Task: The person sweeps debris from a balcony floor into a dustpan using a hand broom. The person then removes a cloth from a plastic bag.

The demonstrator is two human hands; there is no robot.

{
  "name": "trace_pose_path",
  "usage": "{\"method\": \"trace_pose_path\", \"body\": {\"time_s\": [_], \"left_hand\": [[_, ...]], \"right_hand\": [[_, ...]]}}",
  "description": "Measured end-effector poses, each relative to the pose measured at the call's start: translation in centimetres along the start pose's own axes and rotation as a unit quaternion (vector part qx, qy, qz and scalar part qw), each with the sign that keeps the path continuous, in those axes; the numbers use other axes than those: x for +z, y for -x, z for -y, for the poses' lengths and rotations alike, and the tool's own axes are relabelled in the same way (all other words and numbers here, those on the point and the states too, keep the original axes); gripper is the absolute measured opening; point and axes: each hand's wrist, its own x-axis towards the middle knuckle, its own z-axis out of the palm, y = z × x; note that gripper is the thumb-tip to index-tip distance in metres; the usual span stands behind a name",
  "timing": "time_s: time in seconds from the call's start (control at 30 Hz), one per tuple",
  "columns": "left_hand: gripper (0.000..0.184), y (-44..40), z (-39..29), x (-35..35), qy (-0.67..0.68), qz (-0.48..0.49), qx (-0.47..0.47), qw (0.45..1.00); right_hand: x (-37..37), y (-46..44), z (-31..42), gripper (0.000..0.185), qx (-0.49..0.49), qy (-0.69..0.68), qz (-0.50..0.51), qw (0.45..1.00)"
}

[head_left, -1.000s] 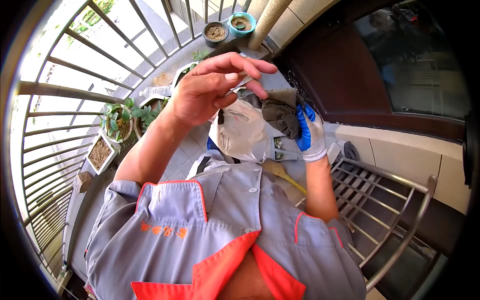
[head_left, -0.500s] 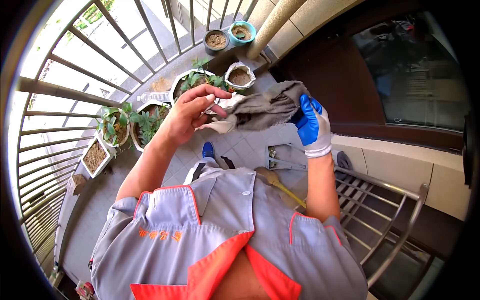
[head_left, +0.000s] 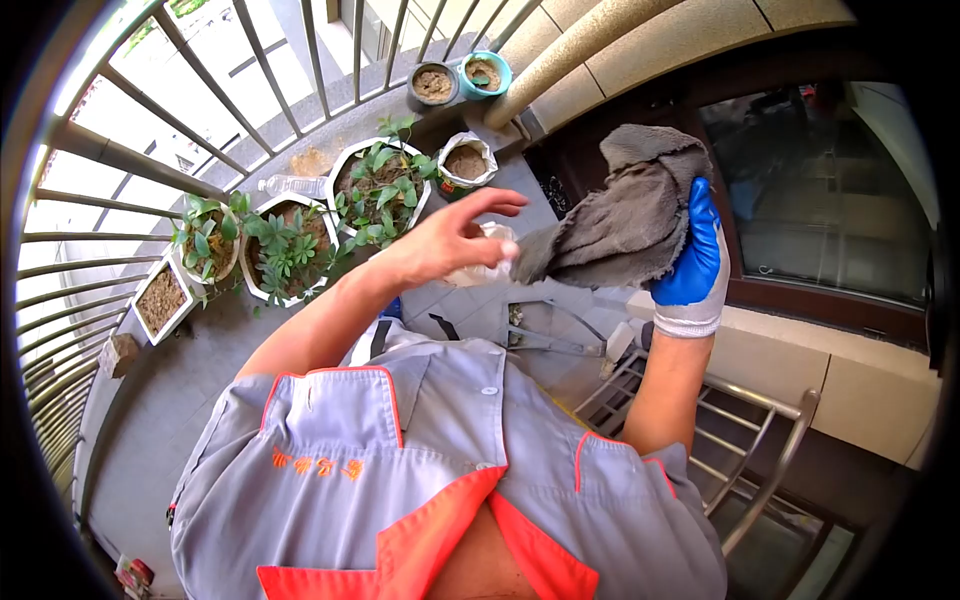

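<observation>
My right hand (head_left: 697,260), in a blue and white glove, grips a grey-brown cloth (head_left: 630,220) by its right side. The crumpled cloth hangs out to the left, and its lower left end comes close to my left thumb. My left hand (head_left: 450,238) is bare, its fingers apart and slightly bent. Behind the left fingers shows a pale, wrinkled item (head_left: 472,275), mostly hidden; whether the hand touches it I cannot tell.
Potted plants (head_left: 290,250) and a clear bottle (head_left: 292,186) stand along the railing (head_left: 120,160). A white bag of soil (head_left: 467,160) and two round pots (head_left: 433,84) are farther ahead. A metal rack (head_left: 745,400) is at right, below a dark-framed window (head_left: 820,200).
My gloved right hand has moved right and up with the cloth, which now looks more bunched. My bare left hand has come down, then shifted right, with its fingers spreading. The large pale bag is no longer visible.
</observation>
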Motion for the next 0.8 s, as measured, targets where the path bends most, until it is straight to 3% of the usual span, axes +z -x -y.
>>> {"method": "trace_pose_path", "body": {"time_s": [0.07, 0.1, 0.17, 0.2, 0.23, 0.3, 0.33, 0.43, 0.5, 0.57, 0.63, 0.7, 0.8], "left_hand": [[0.069, -0.6, -0.5, 0.9, -0.085, 0.052, 0.042, 0.994], [0.060, -1.1, 0.6, 1.7, -0.047, 0.056, 0.078, 0.994], [0.039, -1.5, 1.5, 1.6, 0.049, 0.117, -0.036, 0.991], [0.033, -1.3, 2.0, 1.7, 0.071, 0.082, -0.031, 0.994], [0.037, -0.5, 0.3, 1.8, 0.097, 0.053, -0.077, 0.991], [0.049, 0.0, 0.7, 0.7, 0.182, 0.057, -0.099, 0.977], [0.057, -0.1, 1.3, 1.3, 0.288, 0.060, -0.083, 0.952], [0.058, 0.2, 0.8, 2.3, 0.355, 0.038, -0.037, 0.933], [0.052, 0.3, 1.6, 1.8, 0.295, 0.007, -0.049, 0.954], [0.038, 0.9, 0.2, 2.3, 0.177, -0.032, -0.073, 0.981], [0.038, 0.3, 1.2, 3.5, 0.135, -0.060, -0.078, 0.986], [0.037, 0.0, 1.9, 4.2, 0.125, -0.073, -0.067, 0.987], [0.037, -0.1, 1.5, 4.6, 0.122, -0.130, -0.061, 0.982]], "right_hand": [[2.1, 0.5, -0.1, 0.041, -0.005, 0.033, -0.005, 0.999], [2.3, 0.3, -0.2, 0.041, -0.002, 0.034, -0.005, 0.999], [2.6, -0.7, -0.4, 0.042, -0.052, 0.131, 0.038, 0.989], [2.6, -1.3, -0.3, 0.044, -0.063, 0.159, 0.045, 0.984], [1.6, -2.1, -0.5, 0.044, -0.062, 0.158, 0.043, 0.985], [-1.9, -4.2, -1.5, 0.037, -0.100, 0.303, -0.015, 0.948], [-3.3, -4.9, -2.1, 0.036, -0.066, 0.365, -0.046, 0.928], [-4.3, -4.0, -3.7, 0.046, 0.063, 0.332, -0.021, 0.941], [-5.5, -3.1, -5.0, 0.052, 0.164, 0.349, 0.043, 0.922], [-4.6, -0.9, -6.4, 0.052, 0.175, 0.360, 0.101, 0.911], [-3.2, 0.3, -7.9, 0.046, 0.124, 0.259, 0.139, 0.948], [-2.8, -0.1, -8.1, 0.030, 0.113, 0.305, 0.138, 0.935], [-3.6, -0.6, -6.8, 0.028, 0.073, 0.376, 0.148, 0.912]]}}
